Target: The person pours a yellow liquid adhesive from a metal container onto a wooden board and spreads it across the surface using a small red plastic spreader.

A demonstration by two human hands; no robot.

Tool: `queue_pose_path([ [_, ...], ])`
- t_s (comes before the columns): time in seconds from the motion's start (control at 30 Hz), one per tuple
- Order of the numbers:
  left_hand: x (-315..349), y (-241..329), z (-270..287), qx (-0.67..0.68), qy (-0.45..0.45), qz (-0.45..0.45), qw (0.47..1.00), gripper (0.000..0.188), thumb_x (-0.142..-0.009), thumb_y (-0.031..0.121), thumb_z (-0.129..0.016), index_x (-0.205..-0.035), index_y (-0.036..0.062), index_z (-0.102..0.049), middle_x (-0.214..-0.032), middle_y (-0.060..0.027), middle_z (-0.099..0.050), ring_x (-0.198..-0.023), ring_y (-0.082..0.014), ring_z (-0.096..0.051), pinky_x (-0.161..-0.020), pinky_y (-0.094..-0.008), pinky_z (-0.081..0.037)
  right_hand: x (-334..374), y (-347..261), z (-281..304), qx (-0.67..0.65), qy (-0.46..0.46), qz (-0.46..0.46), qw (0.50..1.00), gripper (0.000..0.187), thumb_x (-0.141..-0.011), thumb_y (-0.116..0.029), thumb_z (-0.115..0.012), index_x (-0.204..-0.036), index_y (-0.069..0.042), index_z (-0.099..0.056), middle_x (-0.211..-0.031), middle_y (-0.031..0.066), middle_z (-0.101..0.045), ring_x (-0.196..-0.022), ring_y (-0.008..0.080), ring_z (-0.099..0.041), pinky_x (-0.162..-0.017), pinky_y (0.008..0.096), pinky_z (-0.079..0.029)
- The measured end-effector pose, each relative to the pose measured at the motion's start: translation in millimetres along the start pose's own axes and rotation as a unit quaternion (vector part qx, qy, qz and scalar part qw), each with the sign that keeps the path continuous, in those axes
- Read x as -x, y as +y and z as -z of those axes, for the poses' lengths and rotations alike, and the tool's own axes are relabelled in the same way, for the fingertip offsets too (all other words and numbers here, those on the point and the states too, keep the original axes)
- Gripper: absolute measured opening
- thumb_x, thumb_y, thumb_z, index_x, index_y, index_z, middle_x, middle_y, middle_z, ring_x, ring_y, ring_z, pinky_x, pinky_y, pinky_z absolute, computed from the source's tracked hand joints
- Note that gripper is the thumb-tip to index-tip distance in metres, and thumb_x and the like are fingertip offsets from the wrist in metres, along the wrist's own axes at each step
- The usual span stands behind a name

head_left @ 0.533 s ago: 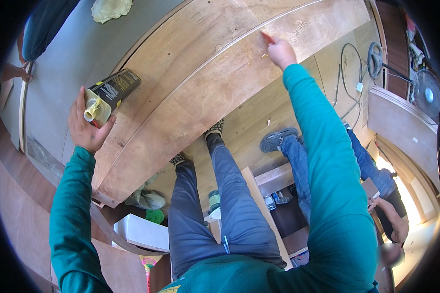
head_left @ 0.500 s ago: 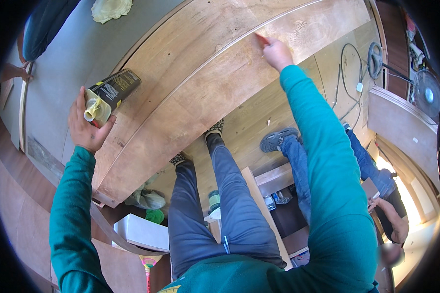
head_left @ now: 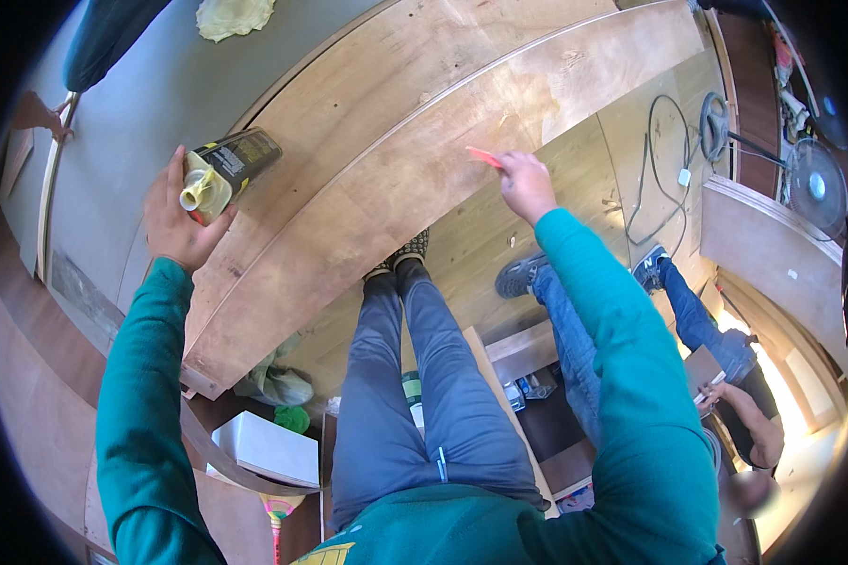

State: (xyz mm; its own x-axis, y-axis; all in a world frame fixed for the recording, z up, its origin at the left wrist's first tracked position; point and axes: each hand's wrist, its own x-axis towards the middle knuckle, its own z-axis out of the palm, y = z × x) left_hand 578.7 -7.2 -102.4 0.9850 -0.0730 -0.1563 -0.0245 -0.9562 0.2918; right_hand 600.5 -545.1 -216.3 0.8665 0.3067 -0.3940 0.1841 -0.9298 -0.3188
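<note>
My left hand (head_left: 181,221) is wrapped around the spout end of a rectangular black and yellow can (head_left: 237,160). The can is tipped over the curved plywood panel (head_left: 349,202), with pale yellow glue smeared around its spout. Between the fingers and thumb of my right hand (head_left: 526,186) is a small flat orange-red spreader (head_left: 484,156), near the front edge of the panel. A thin curved seam runs along the plywood, and shiny patches show on its surface near the spreader.
A person in jeans at the right holds a small board (head_left: 703,369). Another person's hand (head_left: 40,115) grips a wooden strip at the left. A black cable (head_left: 646,188) lies on the floor near a fan (head_left: 817,184). A white box (head_left: 267,448) stands at lower left.
My right hand has drawn back toward me and slightly left, bringing the spreader away from the seam. My left hand and the can have shifted slightly right. My feet are closer together.
</note>
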Motion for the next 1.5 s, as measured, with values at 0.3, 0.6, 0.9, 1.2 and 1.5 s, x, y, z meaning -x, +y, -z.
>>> queue_pose_path([
  [0.3,0,6,-2,0.028,0.026,-0.016,0.999,0.104,-0.07,0.033,-0.084,-0.157,0.0126,-0.031,-0.131,-0.0187,-0.059,-0.119,-0.0393,-0.057,-0.102,-0.0486,-0.046,23,8,35,-0.046,0.121,-0.047,0.99,0.027,-0.098,-0.022,-0.059,-0.122,-0.014,-0.068,-0.111,0.0129,-0.066,-0.103,0.0354,-0.06,-0.091,0.0436,-0.05],
  [0.6,4,-7,-11,0.069,0.021,-0.006,0.997,0.105,-0.069,0.028,-0.085,-0.158,0.0129,-0.03,-0.135,-0.0174,-0.055,-0.121,-0.0396,-0.056,-0.103,-0.0465,-0.046,-23,80,28,0.076,0.143,-0.04,0.986,0.035,-0.095,-0.027,-0.063,-0.129,-0.022,-0.065,-0.11,0.0107,-0.061,-0.104,0.0334,-0.057,-0.089,0.0451,-0.049],
  [0.9,6,-18,-20,0.093,0.034,0.009,0.995,0.098,-0.074,0.027,-0.081,-0.158,0.0116,-0.032,-0.144,-0.0197,-0.051,-0.133,-0.0372,-0.051,-0.113,-0.0435,-0.038,-12,165,-2,0.191,0.09,-0.029,0.977,0.053,-0.087,-0.02,-0.068,-0.139,-0.029,-0.059,-0.128,0.0078,-0.057,-0.118,0.0297,-0.053,-0.096,0.0465,-0.045],
  [1.2,3,-22,-26,0.121,0.025,0.03,0.992,0.098,-0.074,0.027,-0.08,-0.158,0.012,-0.033,-0.144,-0.02,-0.052,-0.135,-0.0352,-0.05,-0.116,-0.0434,-0.036,-55,234,40,0.009,0.117,-0.031,0.993,0.03,-0.091,-0.014,-0.06,-0.12,-0.01,-0.068,-0.114,0.0149,-0.066,-0.105,0.0362,-0.062,-0.092,0.0472,-0.05],
  [1.5,11,-27,-24,0.105,0.023,0.026,0.994,0.099,-0.074,0.029,-0.08,-0.159,0.0126,-0.032,-0.145,-0.0182,-0.051,-0.135,-0.0339,-0.05,-0.116,-0.0429,-0.036,-39,172,30,0.143,0.029,0.162,0.976,0.029,-0.089,-0.009,-0.055,-0.113,-0.009,-0.069,-0.114,0.0109,-0.066,-0.105,0.0338,-0.062,-0.089,0.0452,-0.052],
])
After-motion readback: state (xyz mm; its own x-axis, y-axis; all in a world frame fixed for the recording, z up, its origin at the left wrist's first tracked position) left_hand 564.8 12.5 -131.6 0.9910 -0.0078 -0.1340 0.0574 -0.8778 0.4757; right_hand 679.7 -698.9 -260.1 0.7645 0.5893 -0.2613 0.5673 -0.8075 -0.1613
